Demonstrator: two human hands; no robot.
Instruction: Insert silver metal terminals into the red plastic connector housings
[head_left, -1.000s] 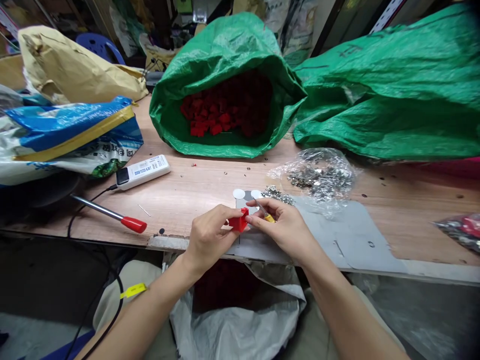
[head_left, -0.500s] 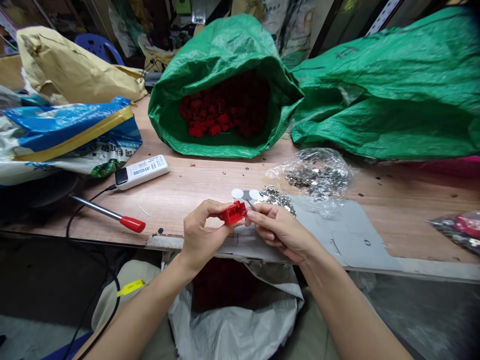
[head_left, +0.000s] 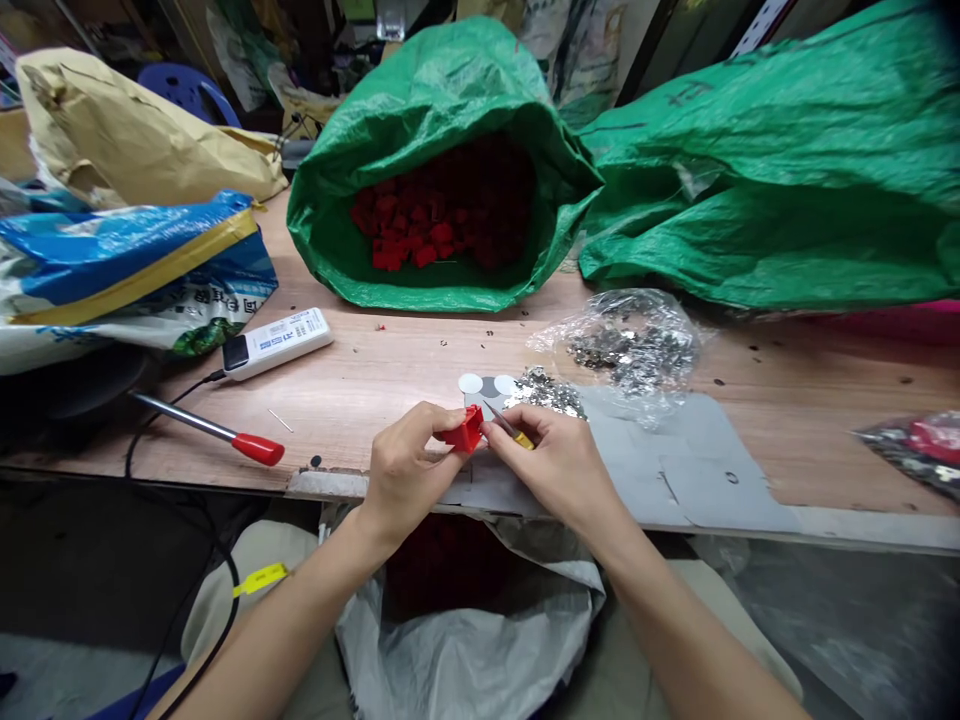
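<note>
My left hand (head_left: 411,462) pinches a small, hollow red plastic housing (head_left: 466,432) between thumb and fingers, just above the table's front edge. The housing's open side is turned toward my right hand (head_left: 559,455). That hand is closed on pointed metal tweezers with a yellow grip (head_left: 520,438), and its fingertips are at the housing's right side. What lies between those fingertips is too small to make out. Behind my hands is a pile of small shiny metal parts (head_left: 546,392) on a grey mat (head_left: 705,465).
A clear plastic bag (head_left: 637,345) of metal parts lies behind the mat. A green sack (head_left: 337,250) with red pieces faces me. Below the table edge is a white sack (head_left: 480,660) holding red pieces. A red-handled lever (head_left: 257,448) and a white device (head_left: 279,343) are left.
My right hand has turned its fingers toward the red housing, and the yellow grip now shows. The housing has tilted in my left hand. The camera view has shifted slightly.
</note>
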